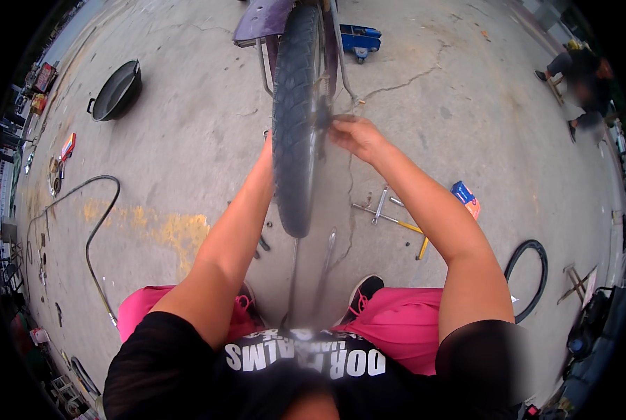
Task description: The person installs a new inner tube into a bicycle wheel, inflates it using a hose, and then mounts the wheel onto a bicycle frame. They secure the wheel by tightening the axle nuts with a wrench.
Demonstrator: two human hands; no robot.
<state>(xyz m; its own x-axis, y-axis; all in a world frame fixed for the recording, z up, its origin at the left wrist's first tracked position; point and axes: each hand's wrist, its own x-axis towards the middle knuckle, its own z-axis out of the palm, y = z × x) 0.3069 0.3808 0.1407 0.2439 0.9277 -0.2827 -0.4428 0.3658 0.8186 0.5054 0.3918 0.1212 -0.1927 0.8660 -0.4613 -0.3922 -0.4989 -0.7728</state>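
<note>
A wheel with a black knobbly tyre (pixel 295 140) stands upright before me, below a purple mudguard (pixel 262 19). My right hand (pixel 355 135) is at the wheel's right side, near the hub, with its fingers drawn together. What they pinch there, if anything, is blurred and too small to name. On the other side my left hand (pixel 267 148) reaches the wheel at about the same height. The tyre hides most of it, its fingers included. Between my feet, a long metal tool (pixel 330 245) lies on the concrete below the wheel.
A cross wrench (pixel 379 206), a yellow-handled tool (pixel 423 247) and a blue and orange box (pixel 465 198) lie right of the wheel. Further right is a black rubber ring (pixel 509 280). A black basin (pixel 117 91), a hose (pixel 119 187) and a blue jack (pixel 360 42) surround me. Someone sits far right (pixel 587 80).
</note>
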